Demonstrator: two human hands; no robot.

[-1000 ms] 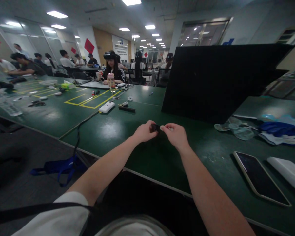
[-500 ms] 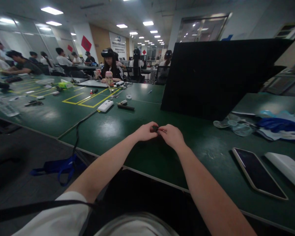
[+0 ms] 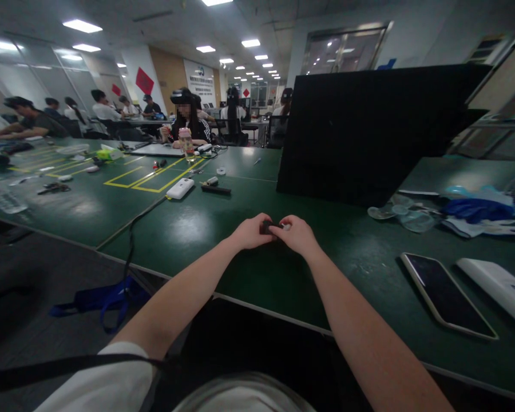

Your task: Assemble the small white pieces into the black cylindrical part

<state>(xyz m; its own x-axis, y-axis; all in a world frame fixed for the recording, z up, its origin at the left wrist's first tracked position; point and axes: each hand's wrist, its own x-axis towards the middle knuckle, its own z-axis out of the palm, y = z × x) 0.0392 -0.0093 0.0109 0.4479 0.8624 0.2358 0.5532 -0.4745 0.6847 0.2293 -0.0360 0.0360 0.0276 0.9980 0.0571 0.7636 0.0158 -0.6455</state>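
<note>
Two hands meet knuckle to knuckle low over the green tabletop [image 3: 206,229]. Left hand [image 3: 251,232] is curled nearly closed, thumb and fingers pinching a small dark piece [image 3: 266,226]. Right hand [image 3: 298,234] is curled tight too, fingertips pressed onto the same piece from the other side, with a pale speck at them too small to tell. A phone [image 3: 444,294] lies well apart on the right, and a black board [image 3: 360,131] stands behind.

The small black object [image 3: 266,227] sits between left hand [image 3: 251,232] and right hand [image 3: 298,234] over the green table [image 3: 189,229], with the upright black panel [image 3: 369,131] behind and the flat black smartphone [image 3: 444,292] to the right.
</note>
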